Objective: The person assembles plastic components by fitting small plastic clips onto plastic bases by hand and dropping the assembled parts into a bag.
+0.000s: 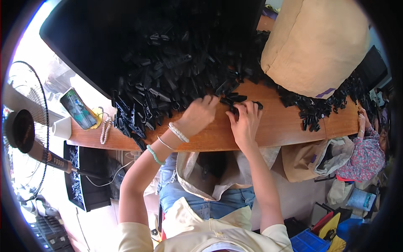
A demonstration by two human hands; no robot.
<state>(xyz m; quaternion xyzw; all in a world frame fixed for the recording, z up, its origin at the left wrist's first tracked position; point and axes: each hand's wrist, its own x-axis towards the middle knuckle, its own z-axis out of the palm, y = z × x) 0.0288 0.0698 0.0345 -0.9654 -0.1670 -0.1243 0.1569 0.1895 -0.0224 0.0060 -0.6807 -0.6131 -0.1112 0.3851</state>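
Beyond the right hand [246, 122] — at black pieces [233, 98] — is a purple-labelled tan bag [312, 46].

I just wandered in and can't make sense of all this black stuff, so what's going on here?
A seated person is at a wooden table, handling small black clip-like pieces from a big heap. The left hand is near the heap's front edge; the right hand is at some loose pieces. Whether either grips one is unclear. Another person is farther right.
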